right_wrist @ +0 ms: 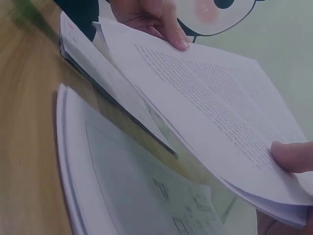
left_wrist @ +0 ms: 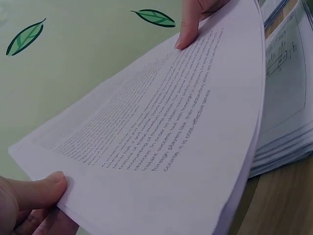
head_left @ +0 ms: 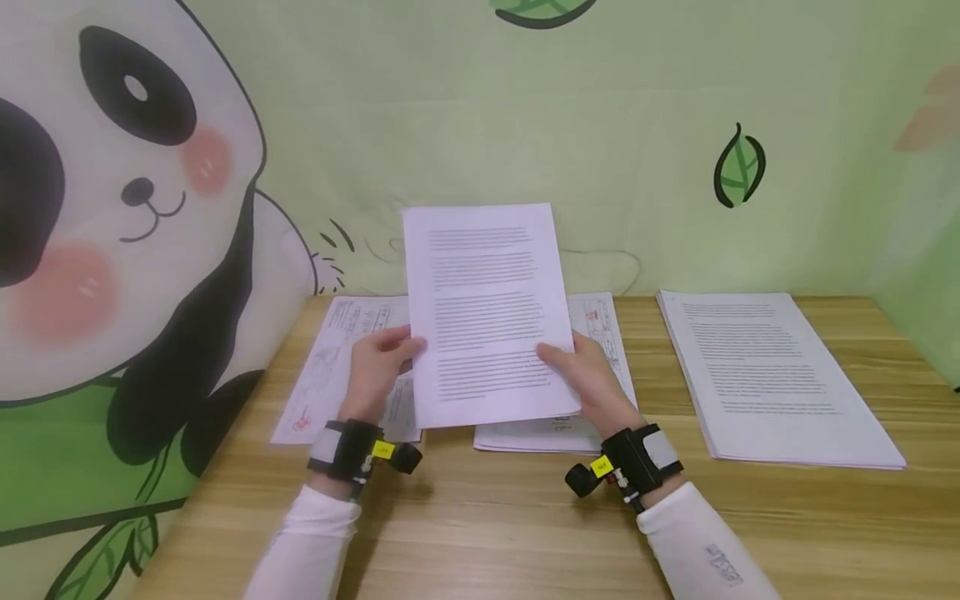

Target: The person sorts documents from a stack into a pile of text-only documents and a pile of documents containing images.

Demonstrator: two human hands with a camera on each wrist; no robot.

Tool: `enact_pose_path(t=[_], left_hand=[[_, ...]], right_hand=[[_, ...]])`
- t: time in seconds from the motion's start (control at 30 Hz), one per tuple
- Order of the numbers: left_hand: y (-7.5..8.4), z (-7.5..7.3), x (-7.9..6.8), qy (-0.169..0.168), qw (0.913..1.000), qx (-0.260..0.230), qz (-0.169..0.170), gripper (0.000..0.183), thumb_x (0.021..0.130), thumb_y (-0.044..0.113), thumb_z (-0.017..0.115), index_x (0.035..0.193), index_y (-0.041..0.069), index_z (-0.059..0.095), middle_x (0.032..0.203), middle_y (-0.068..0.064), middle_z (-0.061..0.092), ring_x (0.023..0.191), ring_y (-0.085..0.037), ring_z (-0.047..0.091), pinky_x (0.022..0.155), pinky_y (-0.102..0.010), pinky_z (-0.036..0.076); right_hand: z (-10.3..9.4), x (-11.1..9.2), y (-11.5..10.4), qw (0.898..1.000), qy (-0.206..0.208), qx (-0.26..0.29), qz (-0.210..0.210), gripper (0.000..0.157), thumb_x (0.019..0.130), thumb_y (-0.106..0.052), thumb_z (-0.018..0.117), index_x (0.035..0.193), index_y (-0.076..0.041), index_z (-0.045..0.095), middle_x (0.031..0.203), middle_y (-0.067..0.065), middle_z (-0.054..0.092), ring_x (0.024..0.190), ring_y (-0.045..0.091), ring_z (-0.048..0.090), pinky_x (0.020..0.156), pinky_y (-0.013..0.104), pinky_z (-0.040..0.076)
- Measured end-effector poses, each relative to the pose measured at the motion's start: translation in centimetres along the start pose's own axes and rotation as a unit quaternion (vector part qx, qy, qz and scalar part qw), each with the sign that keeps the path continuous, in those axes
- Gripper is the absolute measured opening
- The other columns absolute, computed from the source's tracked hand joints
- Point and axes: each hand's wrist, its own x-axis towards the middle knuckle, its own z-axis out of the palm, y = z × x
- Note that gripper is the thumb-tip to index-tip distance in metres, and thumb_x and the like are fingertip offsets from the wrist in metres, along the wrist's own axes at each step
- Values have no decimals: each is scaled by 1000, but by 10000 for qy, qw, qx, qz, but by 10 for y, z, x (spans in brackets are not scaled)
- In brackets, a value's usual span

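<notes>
Raised above the table is a thin stack of printed sheets (head_left: pixel 487 317), its text side facing me. My left hand (head_left: pixel 378 367) pinches its left edge, thumb on the front. On the opposite edge, my right hand (head_left: pixel 592 375) grips the sheets with its thumb over the text and fingers behind. The right wrist view shows the sheets (right_wrist: pixel 195 107) slightly parted along one long edge. Behind them, partly hidden, lie a left stack of papers with drawings and red stamps (head_left: pixel 315 383) and a middle stack of similar papers (head_left: pixel 607 350).
At the right of the wooden table (head_left: pixel 480 533) lies another stack of text pages (head_left: pixel 772 383). A green cloth backdrop (head_left: pixel 637 150) with a printed panda (head_left: pixel 150 192) stands behind the table and along its left side. A thin cord (head_left: pixel 615 252) shows against the backdrop.
</notes>
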Motion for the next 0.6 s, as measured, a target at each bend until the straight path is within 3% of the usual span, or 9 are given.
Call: enact_pose_path(t=[0.4,0.6], left_hand=[[4,58,-5,-243,9984,-361,357,36,80,24,72,112,9,66,104,-10,66,90,-23,67,90,-40,54],[8,91,-10,-390,9968,-653,227,35,80,23,72,111,9,65,101,-11,67,84,-21,66,89,-38,55]], right_hand=[[-53,-7,3,9987,72,-512,-50,51,93,-33,54,138,-13,40,116,13,61,87,14,64,69,27,53],[-84,-16,-2,9966,300,-765,-110,56,94,-35,51,141,-11,36,124,19,57,88,14,66,68,28,56]])
